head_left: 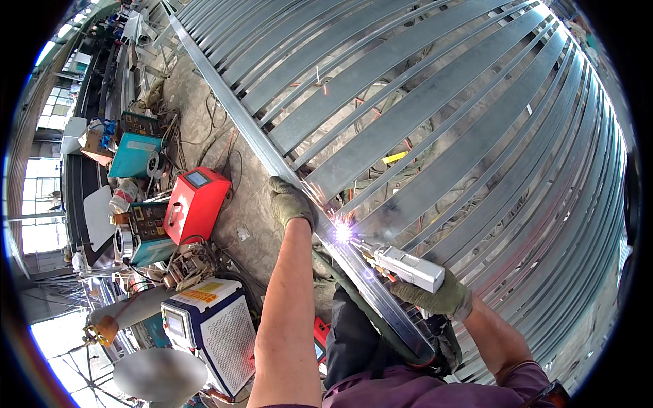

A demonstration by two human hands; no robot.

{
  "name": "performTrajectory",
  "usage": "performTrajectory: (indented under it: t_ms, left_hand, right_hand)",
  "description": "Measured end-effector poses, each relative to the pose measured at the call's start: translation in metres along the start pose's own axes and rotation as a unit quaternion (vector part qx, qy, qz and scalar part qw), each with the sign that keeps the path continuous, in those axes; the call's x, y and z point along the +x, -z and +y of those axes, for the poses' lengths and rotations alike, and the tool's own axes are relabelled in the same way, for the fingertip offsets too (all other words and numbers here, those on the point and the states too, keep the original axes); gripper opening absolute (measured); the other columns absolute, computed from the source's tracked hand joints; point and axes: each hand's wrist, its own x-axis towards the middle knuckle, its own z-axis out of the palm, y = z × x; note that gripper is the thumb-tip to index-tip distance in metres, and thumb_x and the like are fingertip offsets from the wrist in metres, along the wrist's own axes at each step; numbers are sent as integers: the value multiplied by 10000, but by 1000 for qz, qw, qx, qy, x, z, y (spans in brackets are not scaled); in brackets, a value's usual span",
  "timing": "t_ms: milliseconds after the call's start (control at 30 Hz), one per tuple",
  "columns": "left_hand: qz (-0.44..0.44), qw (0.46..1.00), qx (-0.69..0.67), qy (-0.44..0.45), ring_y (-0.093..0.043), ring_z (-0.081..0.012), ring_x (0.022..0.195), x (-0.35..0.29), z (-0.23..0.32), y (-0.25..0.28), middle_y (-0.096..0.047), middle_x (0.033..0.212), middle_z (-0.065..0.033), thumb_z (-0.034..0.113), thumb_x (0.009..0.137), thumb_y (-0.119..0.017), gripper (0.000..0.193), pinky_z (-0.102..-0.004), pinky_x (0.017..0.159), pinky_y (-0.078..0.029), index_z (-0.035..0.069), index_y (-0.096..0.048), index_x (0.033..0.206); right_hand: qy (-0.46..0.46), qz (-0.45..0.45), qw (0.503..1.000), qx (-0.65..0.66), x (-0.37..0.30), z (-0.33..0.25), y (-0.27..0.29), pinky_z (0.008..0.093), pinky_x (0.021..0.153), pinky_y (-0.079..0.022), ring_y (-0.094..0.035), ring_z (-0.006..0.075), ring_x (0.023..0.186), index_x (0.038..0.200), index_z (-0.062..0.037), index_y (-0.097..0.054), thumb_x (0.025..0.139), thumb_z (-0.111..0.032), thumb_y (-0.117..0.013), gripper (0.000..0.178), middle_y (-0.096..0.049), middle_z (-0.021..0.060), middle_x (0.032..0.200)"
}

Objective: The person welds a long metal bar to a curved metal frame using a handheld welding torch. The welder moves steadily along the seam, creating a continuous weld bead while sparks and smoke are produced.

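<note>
Left hand: the left hand (pixel 291 202), in an olive-green fabric glove, is on the outer edge of a long silver metal rail (pixel 269 155). Fingers look a bit bent, but their undersides are hidden, so can't tell how tightly it's gripping, sorry.
Right hand: same kind of glove on the right hand (pixel 435 294), fingers wrapped round a boxy silver-white welding torch (pixel 411 267), nozzle aimed at the rail.
Weld spot: super bright white-violet glare (pixel 342 233) right at the torch tip, orange sparks flying up and left towards the left glove.
Rail: runs diagonally from upper left down to the person's lap.
Slats: flat silver metal slats (pixel 469 153), wide and narrow mixed, fan out to the right of the rail.
Machines: off to the left, a red metal box with a small screen (pixel 197 204) and, nearer the person, a white-and-blue cabinet with a perforated side (pixel 224 347).
Floor: grey concrete, loads of loose cables.
</note>
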Motion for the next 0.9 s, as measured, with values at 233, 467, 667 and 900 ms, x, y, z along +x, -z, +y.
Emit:
performTrajectory:
  t_ms: [233,467,667,900]
  left_hand:
    - [1,997,-80,-12,-700,-306,1153,43,-38,-8,-732,1319,-166,695,1101,-349,839,-403,1023,-532,-23,-658,1403]
    - [-18,998,-57,19,-703,-314,1168,16,-13,-3,-726,1338,-170,700,1096,-355,838,-407,1034,-528,-14,-658,1412]
    - [-10,999,-49,19,-697,-380,1162,13,-10,-1,-718,1341,-226,656,1105,-385,784,-430,1012,-531,-22,-645,1399]
    - [-13,998,-54,13,-682,-410,1224,32,-25,-2,-708,1346,-257,668,1104,-367,830,-426,1062,-521,-59,-625,1411]
  right_hand:
    - [18,-9,999,-30,0,-1,0,322,978,-594,-741,160,1151,1379,-78,-704,936,-326,-876,536,-779,83,1262]
    - [7,-20,999,41,1,4,0,317,1020,-587,-727,160,1181,1386,-75,-695,928,-274,-887,536,-766,86,1296]
    - [-3,-14,1000,13,-2,5,0,317,1028,-582,-717,147,1193,1408,-73,-682,927,-270,-889,559,-757,81,1321]
    - [51,-4,998,-27,-6,3,-1,318,1031,-575,-710,147,1202,1429,-71,-669,940,-262,-878,565,-756,86,1327]
